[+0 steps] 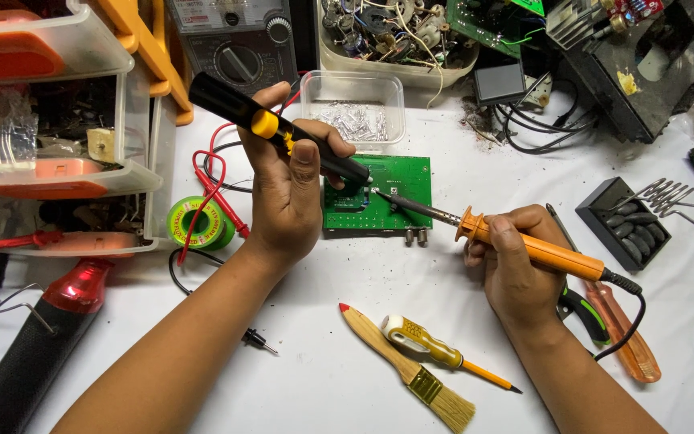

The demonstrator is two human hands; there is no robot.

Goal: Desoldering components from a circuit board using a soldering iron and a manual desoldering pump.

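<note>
The left hand [287,193] is wrapped around a black desoldering pump with a yellow button [275,128], thumb on the barrel, its nozzle down on a green rectangular circuit board [395,181] lying flat near the middle of the white table [323,378]. The right hand [516,261] is closed around the orange handle of a soldering iron [524,241], whose dark metal tip reaches left to the board and meets it just beside the pump's nozzle.

Behind the board stands a clear plastic tub of small silvery parts [353,108], and behind that a cream tray of tangled components [387,36] and a grey multimeter with a round dial [238,44]. Red test leads [210,181] loop past the left wrist to a green spool of solder wire [198,223]. Stacked clear plastic drawers with orange fronts [50,128] crowd the left edge. In front of the hands lie a wooden-handled brush with a brass ferrule [407,366] and a small yellow-handled screwdriver [435,350] across it. Right of the right hand sits a black stand with a wire rest [628,221], and an amber-handled screwdriver [624,341] lies under the iron's black cord.
</note>
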